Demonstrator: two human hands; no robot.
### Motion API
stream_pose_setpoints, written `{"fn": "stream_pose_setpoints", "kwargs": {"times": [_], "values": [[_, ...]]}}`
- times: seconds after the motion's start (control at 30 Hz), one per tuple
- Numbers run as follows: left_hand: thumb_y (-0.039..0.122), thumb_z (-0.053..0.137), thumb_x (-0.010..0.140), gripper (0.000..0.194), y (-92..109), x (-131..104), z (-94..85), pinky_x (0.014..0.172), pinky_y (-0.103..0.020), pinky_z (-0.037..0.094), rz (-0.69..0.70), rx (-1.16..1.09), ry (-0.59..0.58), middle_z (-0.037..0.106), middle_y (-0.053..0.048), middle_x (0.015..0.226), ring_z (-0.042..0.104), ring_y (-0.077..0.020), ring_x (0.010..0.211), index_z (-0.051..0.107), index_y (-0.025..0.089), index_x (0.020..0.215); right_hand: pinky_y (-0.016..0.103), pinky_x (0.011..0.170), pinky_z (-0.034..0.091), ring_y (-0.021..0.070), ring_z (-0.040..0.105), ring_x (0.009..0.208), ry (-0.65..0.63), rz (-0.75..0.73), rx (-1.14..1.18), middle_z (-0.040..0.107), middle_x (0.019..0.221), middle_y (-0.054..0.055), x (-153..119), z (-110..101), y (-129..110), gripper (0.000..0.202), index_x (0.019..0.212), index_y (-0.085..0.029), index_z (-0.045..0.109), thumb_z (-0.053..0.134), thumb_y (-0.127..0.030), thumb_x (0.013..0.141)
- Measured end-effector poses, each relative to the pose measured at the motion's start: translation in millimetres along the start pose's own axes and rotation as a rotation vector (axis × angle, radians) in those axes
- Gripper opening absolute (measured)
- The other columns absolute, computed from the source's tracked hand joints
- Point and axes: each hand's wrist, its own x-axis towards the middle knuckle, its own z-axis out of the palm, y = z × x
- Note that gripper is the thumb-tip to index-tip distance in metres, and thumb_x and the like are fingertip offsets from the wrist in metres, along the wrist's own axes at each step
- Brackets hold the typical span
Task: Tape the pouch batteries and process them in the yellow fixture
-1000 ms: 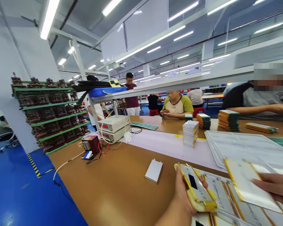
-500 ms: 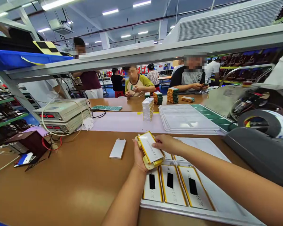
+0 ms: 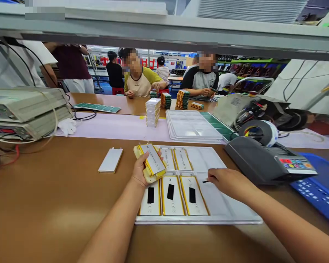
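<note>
My left hand (image 3: 140, 170) grips a pale yellow block with a white, yellow-edged battery pouch (image 3: 152, 159) lying on it, thumb on the pouch. Over the right part of a clear plastic tray (image 3: 235, 220), my right hand (image 3: 225, 179) pinches a small black strip (image 3: 205, 181). In the tray's front row lie several pouches, such as one (image 3: 195, 208) with a black strip across it; pouches in the back row (image 3: 183, 159) show no strip. A single white pouch (image 3: 111, 160) lies on the brown table to the left.
A grey tape dispenser (image 3: 252, 160) and a blue basket (image 3: 318, 182) stand at the right. Beyond are stacked clear trays (image 3: 194, 126), a white pouch stack (image 3: 152, 112) and two seated people. Instruments (image 3: 24, 109) stand at the left; a shelf beam (image 3: 164, 34) crosses above.
My right hand has moved off the held pouch to the right, and a black strip now shows in its fingers. The view has turned right and down.
</note>
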Motion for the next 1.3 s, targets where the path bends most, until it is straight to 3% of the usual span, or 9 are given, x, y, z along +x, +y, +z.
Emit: {"fn": "stream_pose_setpoints", "kwargs": {"times": [0.1, 0.23, 0.37, 0.63, 0.97, 1.1, 1.3], "values": [[0.021, 0.055, 0.064, 0.032, 1, -1, 2.8, 0.074, -0.041, 0.047, 0.028, 0.014, 0.066, 0.063, -0.009, 0.083, 0.060, -0.0237, 0.079, 0.056, 0.014, 0.095, 0.027, 0.052, 0.025, 0.0217, 0.058, 0.073, 0.002, -0.050, -0.052, 0.065, 0.081, 0.006, -6, 15, -6, 0.025, 0.077, -0.019, 0.057, 0.034, -0.026, 0.083], [0.020, 0.053, 0.063, 0.028, 0, -2, 3.0, 0.073, -0.040, 0.047, 0.040, 0.002, 0.060, 0.063, -0.007, 0.081, 0.060, -0.0231, 0.080, 0.057, 0.015, 0.090, 0.027, 0.051, 0.024, 0.0211, 0.058, 0.070, 0.020, -0.072, -0.029, 0.065, 0.078, 0.005, -9, 24, -10, 0.026, 0.072, -0.019, 0.055, 0.033, -0.024, 0.083], [0.020, 0.054, 0.063, 0.028, -2, -2, 1.9, 0.072, -0.039, 0.047, 0.032, 0.037, 0.099, 0.063, -0.007, 0.082, 0.060, -0.0216, 0.077, 0.057, 0.013, 0.090, 0.027, 0.052, 0.025, 0.0211, 0.057, 0.071, -0.008, 0.043, 0.056, 0.065, 0.080, 0.004, -12, 22, -6, 0.024, 0.075, -0.021, 0.056, 0.034, -0.029, 0.083], [0.024, 0.057, 0.064, 0.031, -5, -5, 0.4, 0.071, -0.035, 0.047, 0.023, 0.123, 0.078, 0.065, -0.008, 0.082, 0.061, -0.0217, 0.078, 0.060, 0.013, 0.092, 0.028, 0.054, 0.027, 0.0227, 0.058, 0.074, 0.033, -0.027, -0.059, 0.065, 0.080, 0.006, -18, 26, -18, 0.022, 0.076, -0.019, 0.056, 0.035, -0.022, 0.083], [0.025, 0.061, 0.064, 0.025, -6, -6, 4.2, 0.069, -0.033, 0.048, 0.040, 0.107, 0.115, 0.064, -0.005, 0.074, 0.060, -0.0195, 0.074, 0.059, 0.014, 0.087, 0.028, 0.052, 0.025, 0.0234, 0.057, 0.070, 0.014, 0.026, 0.008, 0.064, 0.078, 0.005, -19, 27, -13, 0.022, 0.074, -0.021, 0.053, 0.035, -0.029, 0.083], [0.024, 0.062, 0.063, 0.028, -6, -8, 6.8, 0.070, -0.034, 0.049, 0.052, 0.121, 0.151, 0.064, -0.006, 0.080, 0.060, -0.0200, 0.077, 0.059, 0.014, 0.089, 0.028, 0.052, 0.025, 0.0233, 0.057, 0.070, 0.014, 0.033, -0.004, 0.064, 0.078, 0.004, -21, 25, -16, 0.022, 0.074, -0.021, 0.053, 0.034, -0.029, 0.083], [0.026, 0.063, 0.064, 0.027, -6, -5, 5.7, 0.069, -0.033, 0.049, 0.063, 0.115, 0.116, 0.064, -0.006, 0.084, 0.061, -0.0189, 0.076, 0.058, 0.014, 0.088, 0.026, 0.052, 0.026, 0.0208, 0.057, 0.070, -0.003, 0.046, 0.009, 0.064, 0.079, 0.005, -21, 25, -18, 0.024, 0.075, -0.021, 0.055, 0.034, -0.030, 0.083]]}}
